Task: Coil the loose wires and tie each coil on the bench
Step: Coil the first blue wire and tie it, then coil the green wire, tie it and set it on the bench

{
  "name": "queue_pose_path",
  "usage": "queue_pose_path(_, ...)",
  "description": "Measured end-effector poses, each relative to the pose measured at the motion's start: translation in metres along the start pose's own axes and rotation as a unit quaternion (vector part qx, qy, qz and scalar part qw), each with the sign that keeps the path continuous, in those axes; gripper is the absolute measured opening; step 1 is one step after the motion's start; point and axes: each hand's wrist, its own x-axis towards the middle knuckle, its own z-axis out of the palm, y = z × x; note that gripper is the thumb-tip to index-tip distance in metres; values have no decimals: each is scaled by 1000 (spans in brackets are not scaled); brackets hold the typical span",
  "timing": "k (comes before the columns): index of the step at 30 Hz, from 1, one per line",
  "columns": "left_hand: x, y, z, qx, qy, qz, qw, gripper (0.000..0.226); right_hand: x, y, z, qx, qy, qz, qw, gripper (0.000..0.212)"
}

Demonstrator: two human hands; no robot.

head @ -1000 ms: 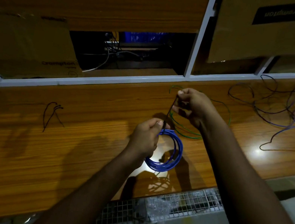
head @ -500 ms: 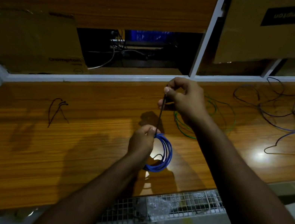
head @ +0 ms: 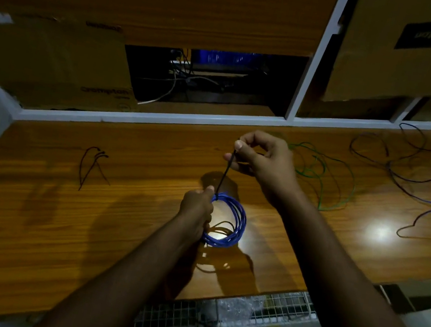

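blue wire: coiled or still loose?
Coiled. The blue wire sits in a bundled loop gripped by the left hand; the right hand pulls a black tie up from it.

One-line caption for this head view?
Left hand grips blue coil; right hand pulls black tie taut above bench.

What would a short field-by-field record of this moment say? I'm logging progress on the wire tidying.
left hand: left hand grips the blue coil at its top
right hand: right hand pinches the black tie, pulled up taut from the coil
spare ties: black ties lie on the bench, left of the hands
uncoiled: green wire behind the right hand; dark loose wires at far right
stage: blue coil being tied
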Motion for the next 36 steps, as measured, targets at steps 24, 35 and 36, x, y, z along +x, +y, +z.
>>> queue_pose_path(24, 91, 54, 6, -180, -150, -5, 972, 20, 55, 131, -6, 30, 92, 324, 941, 7)
queue_pose_path(35, 156, 60, 28, 54, -57, 167, 983, 47, 116, 157, -36, -201, 95, 268, 937, 33)
queue_pose_path(36, 156, 60, 28, 53, -53, 171, 982, 47, 115, 158, -42, -239, 90, 253, 933, 35)
